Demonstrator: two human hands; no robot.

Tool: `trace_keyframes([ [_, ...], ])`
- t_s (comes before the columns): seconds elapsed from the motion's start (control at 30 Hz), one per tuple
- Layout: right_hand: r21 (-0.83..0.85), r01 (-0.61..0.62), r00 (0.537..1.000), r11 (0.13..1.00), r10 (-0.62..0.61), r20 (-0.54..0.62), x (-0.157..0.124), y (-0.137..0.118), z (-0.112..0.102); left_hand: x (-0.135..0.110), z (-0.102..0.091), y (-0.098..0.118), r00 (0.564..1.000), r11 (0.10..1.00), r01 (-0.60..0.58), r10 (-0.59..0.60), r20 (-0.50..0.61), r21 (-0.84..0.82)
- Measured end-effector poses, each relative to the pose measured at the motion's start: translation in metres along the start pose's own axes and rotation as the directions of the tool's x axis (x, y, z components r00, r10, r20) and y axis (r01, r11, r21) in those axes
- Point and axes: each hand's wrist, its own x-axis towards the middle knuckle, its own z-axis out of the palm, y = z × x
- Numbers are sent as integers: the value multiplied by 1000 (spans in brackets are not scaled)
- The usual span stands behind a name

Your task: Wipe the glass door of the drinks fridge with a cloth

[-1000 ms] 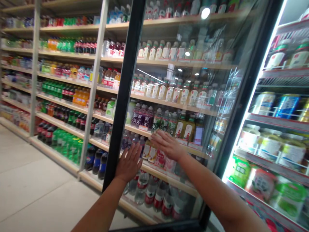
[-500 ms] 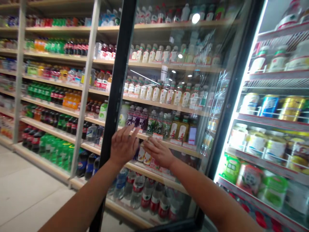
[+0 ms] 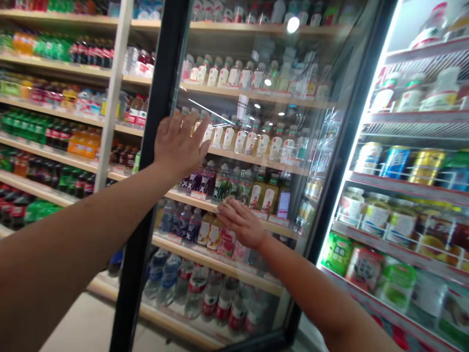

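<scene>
door frame point(image 3: 152, 161) black, glass clear with white light glints | left of door frame: green, dark cola and orange bottles point(image 3: 82, 143) on pale wood shelves point(image 3: 54, 68) | right of door frame: blue can point(image 3: 394, 161), gold can point(image 3: 427, 166), green packs point(image 3: 339, 252), red shelf strips point(image 3: 410, 183)

Both bare arms stretch forward, the left hand point(image 3: 181, 142) raised high with palm flat and fingers spread, its forearm crossing low from the left, while the right hand point(image 3: 242, 224) sits lower, palm forward, fingers together and pointing left.
</scene>
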Motion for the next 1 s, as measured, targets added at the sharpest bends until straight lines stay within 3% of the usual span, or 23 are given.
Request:
trace_keyframes([
  [0.1, 4, 28, 999, 1000, -28, 18, 5, 9, -6, 38, -5, 3, 998, 998, 49, -51, -43, -45],
  [0.2, -10, -153, 983, 988, 151, -105, 16, 19, -7, 67, 3, 4, 999, 998, 20, -22, -32, -56],
  [0.3, 6, -276, 944, 961, 272, -190, 19, 9, -1, 74, 15, 2, 1000, 996, 9, -9, -7, -84],
  [0.4, 11, -93, 991, 996, 93, -101, 12, -8, 4, 72, 20, 0, 999, 993, 50, -48, 14, -104],
  [0.47, 23, 65, 998, 998, -65, -7, 8, -10, 3, 70, 19, 0, 999, 993, 48, -46, 29, -107],
  [0.5, 26, 79, 997, 997, -79, 7, 7, -7, 1, 70, 18, 0, 999, 993, 44, -40, 34, -111],
  [0.53, 22, 33, 999, 999, -32, -13, 8, -1, 0, 70, 18, 0, 999, 992, 42, -38, 39, -116],
  [0.6, 14, -182, 972, 983, 183, -149, 12, 9, -2, 70, 18, 0, 998, 988, 51, -44, 49, -144],
  [0.67, 37, -397, 871, 917, 389, -299, 18, 13, 0, 71, 18, -1, 997, 983, 55, -45, 61, -174],
  [0.7, 49, -447, 833, 893, 436, -340, 21, 10, 2, 71, 19, -1, 997, 982, 55, -43, 68, -179],
  [0.73, 51, -437, 836, 898, 426, -344, 23, 6, 4, 72, 19, -1, 996, 983, 55, -42, 78, -176],
  [0.83, 24, -127, 977, 992, 129, -167, 29, -9, 8, 72, 19, -1, 993, 989, 57, -43, 106, -135],
  [0.9, 34, 23, 998, 999, -21, -56, 34, -10, 8, 71, 18, 0, 993, 992, 56, -43, 110, -115],
  [0.93, 30, -6, 998, 1000, 8, -60, 37, -7, 7, 71, 17, 0, 993, 992, 57, -46, 107, -110],
  [1.0, 19, -214, 961, 977, 214, -177, 47, -1, 6, 70, 16, 1, 993, 993, 68, -58, 103, -99],
])
